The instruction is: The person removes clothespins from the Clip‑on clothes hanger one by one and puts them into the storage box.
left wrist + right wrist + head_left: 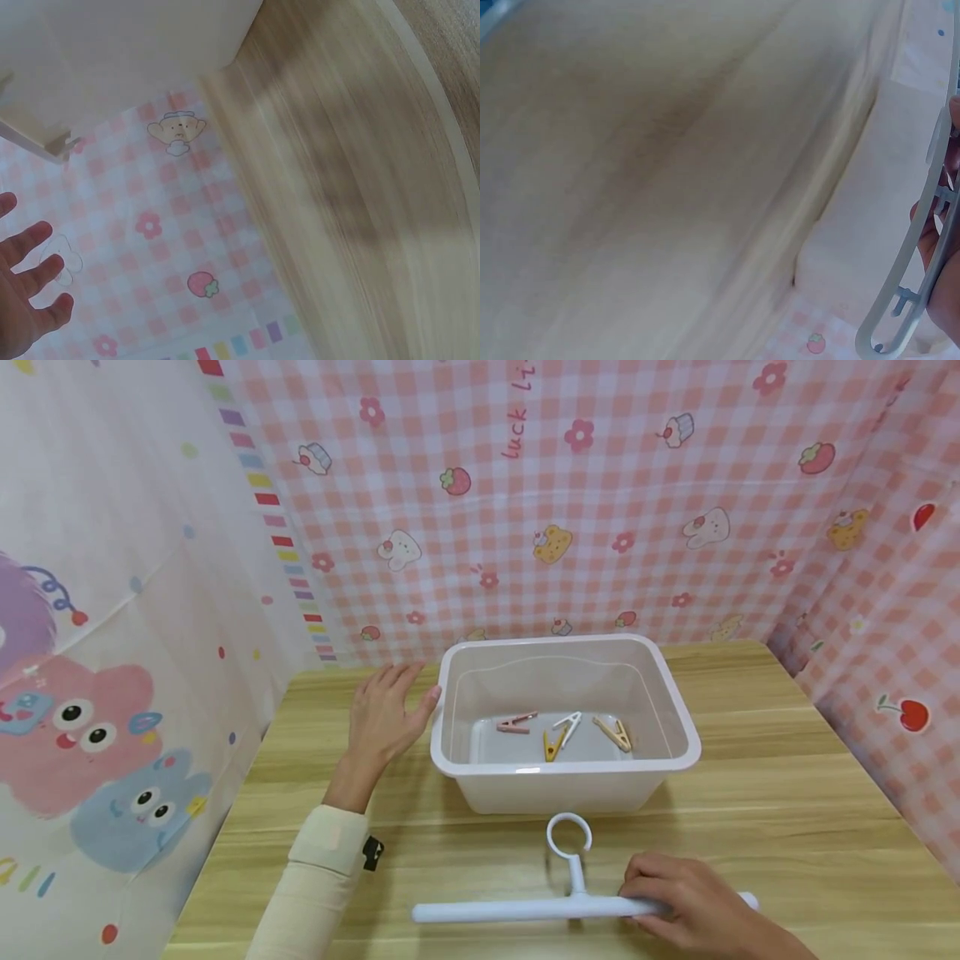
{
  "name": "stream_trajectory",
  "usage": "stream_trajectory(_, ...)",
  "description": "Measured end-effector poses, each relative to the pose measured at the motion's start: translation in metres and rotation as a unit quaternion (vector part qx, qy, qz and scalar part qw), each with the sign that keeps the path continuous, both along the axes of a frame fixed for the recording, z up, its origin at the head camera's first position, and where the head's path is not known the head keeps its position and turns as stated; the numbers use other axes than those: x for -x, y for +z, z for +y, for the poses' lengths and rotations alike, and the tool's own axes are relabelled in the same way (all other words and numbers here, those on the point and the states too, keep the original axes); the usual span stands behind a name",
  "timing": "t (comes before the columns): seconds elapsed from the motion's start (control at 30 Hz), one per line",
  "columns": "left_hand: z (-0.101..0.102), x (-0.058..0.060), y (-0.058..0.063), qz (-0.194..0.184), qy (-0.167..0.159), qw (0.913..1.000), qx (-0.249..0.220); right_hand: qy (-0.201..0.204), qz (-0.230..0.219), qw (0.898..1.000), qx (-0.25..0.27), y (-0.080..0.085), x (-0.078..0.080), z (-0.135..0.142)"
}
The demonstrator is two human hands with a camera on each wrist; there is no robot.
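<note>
My right hand [686, 897] grips the right arm of a white plastic clothes hanger [510, 910], whose round hook [551, 835] points toward the basin. In the right wrist view the hanger [904, 281] shows its double bars with small pegs between them, fingers wrapped round it. A pale plastic basin [562, 789] stands in front of the hanger. My left hand [386, 714], fingers spread and straight, is at the basin's left rim, thumb right by the edge. Inside the basin lie several clothespins: a pink one [513, 727], a white one [572, 727], a yellow one [552, 747] and a beige one [615, 735].
Everything stands on a wood-grain table [780, 827]. A pink checked cloth [495, 527] hangs behind it, and more patterned cloth closes off the left and right sides. A small black piece [372, 853] sits by the left sleeve cuff [330, 839].
</note>
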State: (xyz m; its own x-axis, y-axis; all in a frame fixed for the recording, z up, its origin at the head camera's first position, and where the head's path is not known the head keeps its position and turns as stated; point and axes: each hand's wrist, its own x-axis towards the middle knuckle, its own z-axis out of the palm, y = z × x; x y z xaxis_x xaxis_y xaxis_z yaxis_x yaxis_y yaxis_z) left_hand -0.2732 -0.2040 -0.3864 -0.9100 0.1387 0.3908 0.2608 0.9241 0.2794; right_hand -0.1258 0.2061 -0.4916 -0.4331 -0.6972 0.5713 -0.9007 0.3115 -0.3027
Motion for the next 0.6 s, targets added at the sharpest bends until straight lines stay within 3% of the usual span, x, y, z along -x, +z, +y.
stream_trajectory(0.6,-0.009,0.001,-0.006,-0.034,0.023,0.9991,0.007,0.012,0.0,1.0,-0.026,-0.026,-0.001,-0.006)
